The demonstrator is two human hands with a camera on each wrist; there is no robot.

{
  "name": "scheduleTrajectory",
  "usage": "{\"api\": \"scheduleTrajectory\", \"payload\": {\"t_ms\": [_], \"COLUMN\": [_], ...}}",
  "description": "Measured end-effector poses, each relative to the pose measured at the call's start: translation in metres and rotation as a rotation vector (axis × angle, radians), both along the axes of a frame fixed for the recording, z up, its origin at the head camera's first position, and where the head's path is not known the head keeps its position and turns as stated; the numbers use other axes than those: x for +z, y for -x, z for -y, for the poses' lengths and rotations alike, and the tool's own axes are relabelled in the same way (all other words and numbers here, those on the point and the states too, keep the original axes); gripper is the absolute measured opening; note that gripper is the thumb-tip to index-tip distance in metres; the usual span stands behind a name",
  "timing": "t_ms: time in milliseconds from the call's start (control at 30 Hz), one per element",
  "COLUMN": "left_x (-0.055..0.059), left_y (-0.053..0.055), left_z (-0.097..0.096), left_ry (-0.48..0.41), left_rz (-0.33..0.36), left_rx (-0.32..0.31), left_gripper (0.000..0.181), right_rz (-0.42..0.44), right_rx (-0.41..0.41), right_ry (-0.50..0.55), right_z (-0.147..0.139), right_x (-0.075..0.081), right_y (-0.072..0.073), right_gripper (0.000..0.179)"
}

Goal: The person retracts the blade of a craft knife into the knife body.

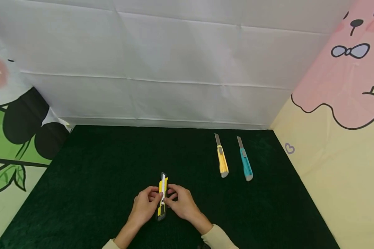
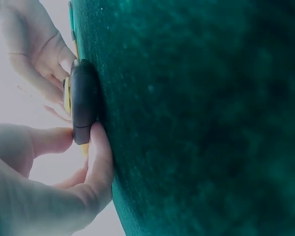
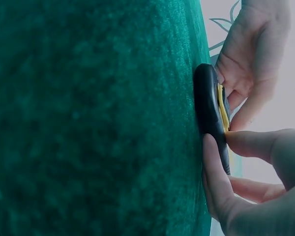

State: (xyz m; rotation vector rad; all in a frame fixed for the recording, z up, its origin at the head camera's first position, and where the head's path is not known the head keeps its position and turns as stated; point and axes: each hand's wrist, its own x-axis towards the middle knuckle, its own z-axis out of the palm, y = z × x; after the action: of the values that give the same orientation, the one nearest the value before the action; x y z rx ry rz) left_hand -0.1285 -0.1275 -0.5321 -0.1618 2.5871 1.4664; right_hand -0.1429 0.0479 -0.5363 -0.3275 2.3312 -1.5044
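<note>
Three cutters are noted, one of them in hand. The black-and-yellow knife [image 1: 163, 186] is between the two hands, its long axis pointing away from the person, at or just above the dark green cloth [image 1: 81, 193]; whether it fully rests there cannot be told.

State of hands: the left hand [image 1: 145, 204] holds a narrow pinch, thumb and fingertips on the knife's left edge. The right hand [image 1: 184, 204] pinches the opposite edge, its thumb by the upper face close to the left thumb. Neither hand is spread wide.

Step in hand, as judged: two-handed handling of the knife, probably steadying it while the thumbs attend to the middle of its face. No extended blade can be made out at its far end. The next move appears to call for the left hand to hold firm while the right thumb works along the face, fingertips kept off the far end.

Beyond and to the right of the right hand lies the yellow knife [image 1: 222, 160], apart from it; further right lies the teal knife [image 1: 246, 164]. Both point away from the hands with blades out.

Containers: no box, tray or cup is seen about the hands. Only the cutters' handles act as housings; how much blade sits inside each cannot be told.
</note>
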Motion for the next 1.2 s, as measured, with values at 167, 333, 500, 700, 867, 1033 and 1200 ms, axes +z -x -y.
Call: {"api": "scheduleTrajectory", "payload": {"t_ms": [167, 333, 500, 700, 867, 1033, 1200], "left_x": [0.001, 0.002, 0.003, 0.002, 0.001, 0.002, 0.002], "left_y": [-0.001, -0.001, 0.0, 0.0, 0.002, 0.002, 0.001], "left_z": [0.001, 0.001, 0.002, 0.002, 0.001, -0.001, -0.003], "left_ry": [0.019, 0.035, 0.037, 0.031, 0.034, 0.03, 0.028], "left_rz": [0.005, 0.004, 0.01, 0.011, 0.004, 0.019, 0.017], "left_rx": [0.002, -0.001, -0.001, 0.003, 0.011, 0.018, 0.022], "left_gripper": [0.04, 0.041, 0.042, 0.041, 0.04, 0.041, 0.04], "right_rz": [-0.005, -0.003, -0.009, -0.026, -0.054, -0.065, -0.071], "right_rx": [0.004, 0.011, 0.013, 0.022, 0.022, 0.018, -0.001], "right_ry": [0.001, 0.015, 0.002, 0.0, 0.0, 0.002, 0.011], "right_z": [0.001, 0.001, 0.0, -0.004, -0.008, -0.012, -0.018], "right_x": [0.001, 0.003, 0.003, 0.0, -0.001, 0.0, 0.0], "right_y": [-0.001, -0.001, 0.0, 0.002, 0.004, 0.006, 0.008], "right_gripper": [0.051, 0.051, 0.052, 0.048, 0.044, 0.042, 0.042]}}
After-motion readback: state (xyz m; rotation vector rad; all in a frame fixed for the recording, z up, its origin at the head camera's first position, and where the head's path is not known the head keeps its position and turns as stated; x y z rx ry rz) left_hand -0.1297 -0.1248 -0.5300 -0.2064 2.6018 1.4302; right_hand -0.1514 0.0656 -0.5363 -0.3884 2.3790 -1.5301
